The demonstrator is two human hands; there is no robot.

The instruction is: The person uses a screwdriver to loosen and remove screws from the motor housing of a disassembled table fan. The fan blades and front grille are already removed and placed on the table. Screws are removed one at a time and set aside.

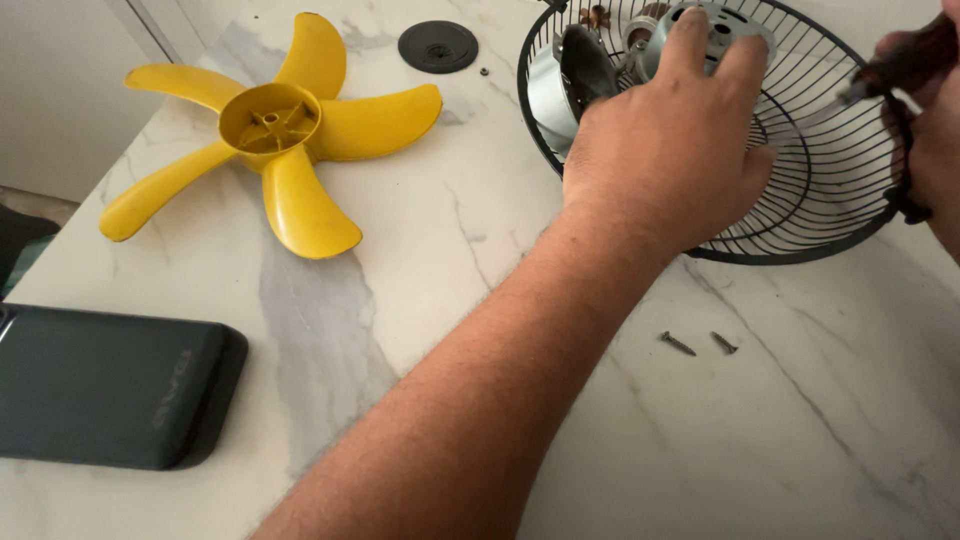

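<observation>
Bare marble lies open between the yellow fan blade (275, 130) and wire guard (800, 215); two screws (698, 343) lie below.

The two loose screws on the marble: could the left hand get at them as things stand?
Probably yes. The screws lie in the open on the marble top, right beside the left forearm; but the left hand is busy steadying the fan motor.

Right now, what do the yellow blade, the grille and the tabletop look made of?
Yellow fan blade: moulded plastic by the look, with an even colour and soft sheen. Grille: thin black wire, probably coated or painted metal. Tabletop: white with grey veins and polished, so marble or an imitation; I cannot tell which.
</observation>
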